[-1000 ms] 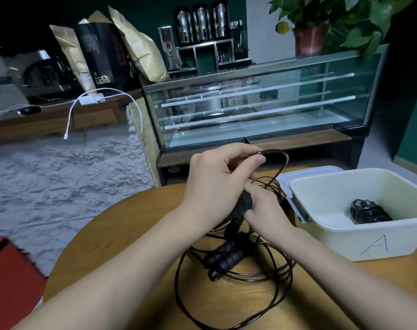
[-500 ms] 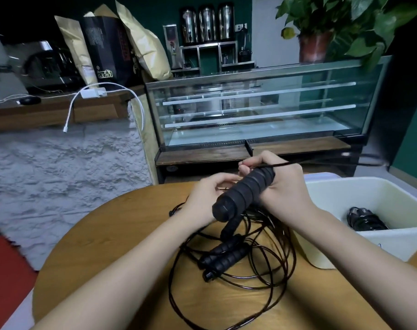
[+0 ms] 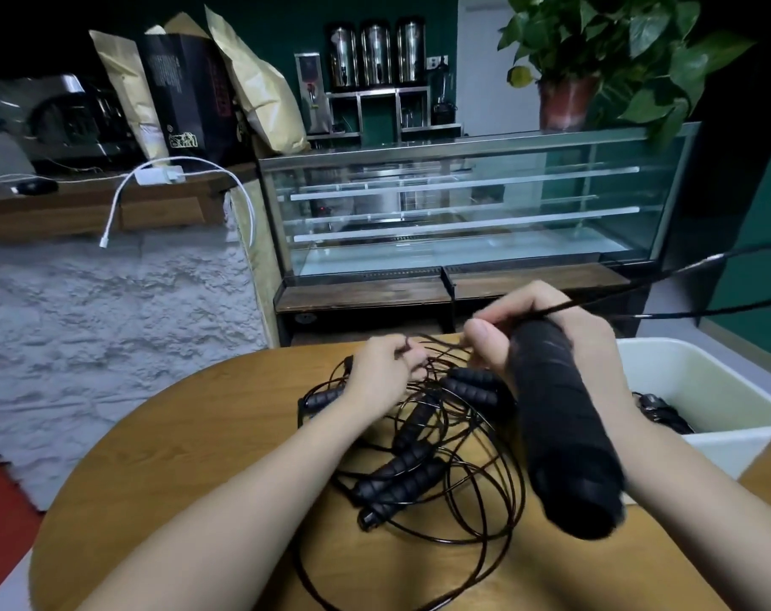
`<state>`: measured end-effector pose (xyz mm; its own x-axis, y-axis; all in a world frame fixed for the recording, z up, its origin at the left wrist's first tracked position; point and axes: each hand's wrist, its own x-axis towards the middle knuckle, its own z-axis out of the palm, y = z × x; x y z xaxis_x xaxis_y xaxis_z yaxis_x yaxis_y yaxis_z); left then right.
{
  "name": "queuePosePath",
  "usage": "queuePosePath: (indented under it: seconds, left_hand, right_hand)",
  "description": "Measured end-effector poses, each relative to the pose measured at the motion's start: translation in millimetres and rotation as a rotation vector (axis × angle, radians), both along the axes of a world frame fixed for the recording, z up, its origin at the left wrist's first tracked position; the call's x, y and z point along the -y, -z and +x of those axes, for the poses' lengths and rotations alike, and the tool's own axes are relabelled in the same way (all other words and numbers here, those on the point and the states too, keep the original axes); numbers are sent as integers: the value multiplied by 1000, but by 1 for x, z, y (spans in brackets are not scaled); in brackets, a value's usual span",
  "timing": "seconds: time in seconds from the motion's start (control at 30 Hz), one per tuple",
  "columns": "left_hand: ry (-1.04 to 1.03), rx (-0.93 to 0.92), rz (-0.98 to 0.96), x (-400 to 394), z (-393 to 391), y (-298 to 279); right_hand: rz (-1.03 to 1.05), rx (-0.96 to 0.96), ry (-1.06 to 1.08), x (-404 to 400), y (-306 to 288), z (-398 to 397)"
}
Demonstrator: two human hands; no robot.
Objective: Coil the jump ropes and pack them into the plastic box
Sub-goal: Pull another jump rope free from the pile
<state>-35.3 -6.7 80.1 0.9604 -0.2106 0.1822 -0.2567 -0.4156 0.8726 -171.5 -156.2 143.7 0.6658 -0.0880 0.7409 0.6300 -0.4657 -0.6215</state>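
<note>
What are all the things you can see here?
Jump-rope handle: one, black, raised in the right hand.
Loose jump ropes: a tangled pile, count unclear, black, on the table.
Coiled rope: one, black, inside the box.
Plastic box: one, white, right of the pile.
Table: one, round, wooden.
Display case: one, glass, behind.
Potted plant: one, green, atop the case.
Bags: three, tan and black, on the counter.
Charger cable: one, white, on the counter.
Left hand: pinches cord.
Right hand: grips the handle.
</note>
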Motion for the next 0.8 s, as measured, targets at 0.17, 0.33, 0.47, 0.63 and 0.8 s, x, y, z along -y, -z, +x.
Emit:
queuePosePath:
  seconds: [0.17, 0.33, 0.47, 0.63, 0.8]
  left_hand:
    - [-101, 62, -210, -20, 14, -23]
    - [-26, 148, -328, -26, -9, -57]
    - [81, 241, -345, -19, -45, -83]
    - [246, 224, -331, -12, -77, -93]
    - [339, 175, -385, -21, -85, -95]
  right_hand:
    - [-37, -153, 96, 8, 35, 8]
    - [-171, -398, 82, 3, 56, 22]
    - [-85, -498, -15, -13, 59, 36]
    - [-151, -497, -56, -29, 55, 46]
    - [-139, -477, -76, -37, 54, 44]
